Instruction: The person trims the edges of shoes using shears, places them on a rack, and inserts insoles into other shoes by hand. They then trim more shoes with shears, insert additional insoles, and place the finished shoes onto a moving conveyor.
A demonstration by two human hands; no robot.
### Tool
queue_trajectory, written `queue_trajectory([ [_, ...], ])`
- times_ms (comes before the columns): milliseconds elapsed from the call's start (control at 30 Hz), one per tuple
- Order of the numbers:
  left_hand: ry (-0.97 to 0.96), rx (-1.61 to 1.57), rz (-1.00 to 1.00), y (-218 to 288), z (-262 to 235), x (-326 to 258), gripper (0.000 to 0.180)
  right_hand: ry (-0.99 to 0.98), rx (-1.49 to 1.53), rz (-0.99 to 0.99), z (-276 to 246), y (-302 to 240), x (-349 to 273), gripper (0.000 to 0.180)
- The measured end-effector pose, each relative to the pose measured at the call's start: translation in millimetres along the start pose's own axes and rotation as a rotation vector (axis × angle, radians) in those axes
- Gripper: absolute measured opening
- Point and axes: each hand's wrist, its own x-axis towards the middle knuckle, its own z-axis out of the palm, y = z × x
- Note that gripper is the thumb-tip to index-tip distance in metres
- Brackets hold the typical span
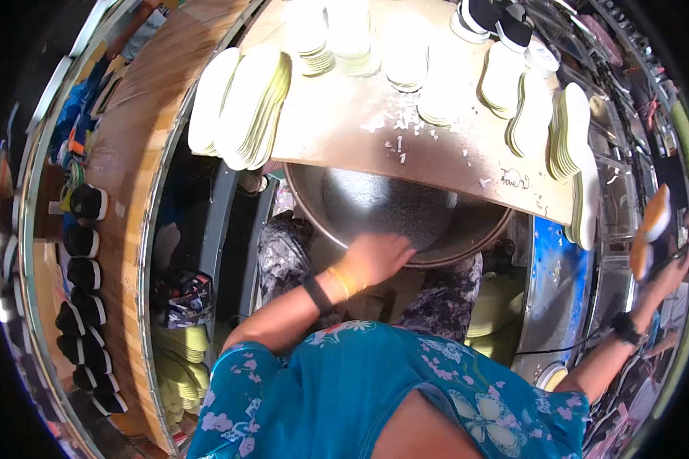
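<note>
My left hand (373, 260), with a yellow band and a dark wristband at its wrist, is over the near rim of a round metal basin (306, 200). Its fingers are curled together, and what they hold, if anything, is hidden. Out at the far right, my right hand (668, 278) reaches to a rack beside a tan and white shoe sole (654, 222). Its fingers are too small and bent by the lens to show whether they grip it. Small white scraps (400, 138) lie on the board (314, 141) beyond the basin.
Stacks of white insoles (256, 107) with pale yellow edges stand along the board's left, back and right. Black shoes with white soles (84, 273) line the left conveyor. Yellow-green stacks (182, 367) sit below. A blue panel (553, 268) stands right of the basin.
</note>
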Motion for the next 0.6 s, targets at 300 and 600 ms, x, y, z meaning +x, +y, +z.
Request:
queue_trajectory([
  [300, 0.507, -1.483, -0.034, 31.8, -53.7, -26.0, 0.062, -0.748, 0.074, -0.654, 42.2, -166.4, -296.7, 0.069],
  [600, 0.722, -0.107, -0.246, -30.2, -53.4, -70.3, 0.044, -1.067, 0.309, -0.675, 67.4, -172.0, -377.3, 0.054],
])
